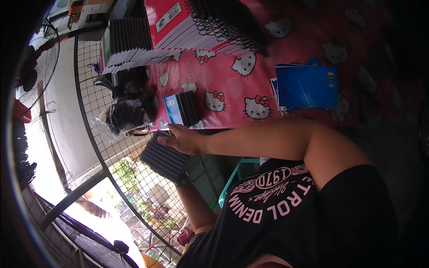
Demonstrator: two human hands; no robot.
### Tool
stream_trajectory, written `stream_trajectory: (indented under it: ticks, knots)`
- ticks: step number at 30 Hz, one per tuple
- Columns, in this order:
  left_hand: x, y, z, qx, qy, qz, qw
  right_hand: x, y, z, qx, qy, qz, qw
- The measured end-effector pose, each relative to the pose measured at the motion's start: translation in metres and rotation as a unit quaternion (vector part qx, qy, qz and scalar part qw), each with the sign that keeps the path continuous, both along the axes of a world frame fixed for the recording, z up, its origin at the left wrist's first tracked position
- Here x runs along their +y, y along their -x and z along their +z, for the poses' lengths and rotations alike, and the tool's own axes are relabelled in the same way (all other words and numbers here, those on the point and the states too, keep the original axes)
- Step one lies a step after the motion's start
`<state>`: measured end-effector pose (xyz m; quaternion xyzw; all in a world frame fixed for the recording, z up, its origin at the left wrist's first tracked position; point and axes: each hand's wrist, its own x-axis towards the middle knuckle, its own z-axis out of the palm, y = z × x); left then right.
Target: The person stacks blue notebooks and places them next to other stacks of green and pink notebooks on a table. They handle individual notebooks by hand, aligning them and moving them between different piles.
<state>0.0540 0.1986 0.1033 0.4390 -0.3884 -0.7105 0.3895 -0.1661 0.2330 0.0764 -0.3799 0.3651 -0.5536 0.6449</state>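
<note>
One right hand (182,139) | fingers flat on ridged black spiral-bound stack (168,161) | left hand hidden

Fanned rows of spiral-bound notebooks (214,27) crowd the far side of a worktop (232,89) covered in a pink cartoon-cat cloth, with a second fanned row of dark notebooks (127,42) beside them. A stack of blue booklets (306,87) lies well apart to one side. A wire mesh grille (116,152) borders the worktop, with an electric fan (38,67) beyond it.
</note>
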Motion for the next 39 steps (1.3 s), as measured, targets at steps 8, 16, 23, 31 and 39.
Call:
stream_trajectory:
  ticks: [8, 16, 23, 31, 39]
  knots:
    - [-0.133, 0.019, 0.01, -0.071, -0.032, -0.139, 0.987, -0.008, -0.008, 0.016, 0.095, -0.078, -0.075, 0.99]
    - [-0.14, 0.003, 0.006, -0.086, -0.086, -0.199, 0.972, -0.022, 0.018, -0.004, 0.058, -0.057, -0.15, 0.985]
    - [-0.096, 0.021, 0.02, -0.308, -0.213, -0.465, 0.802, 0.008, 0.028, -0.029, -0.016, -0.118, 0.076, 0.99]
    - [-0.06, 0.037, 0.043, 0.01, -0.186, -0.312, 0.932, 0.038, 0.041, 0.001, -0.198, -0.16, 0.043, 0.966]
    - [0.066, 0.054, -0.016, 0.3, 0.095, -0.001, 0.949, 0.007, 0.046, 0.058, -0.269, -0.029, -0.144, 0.952]
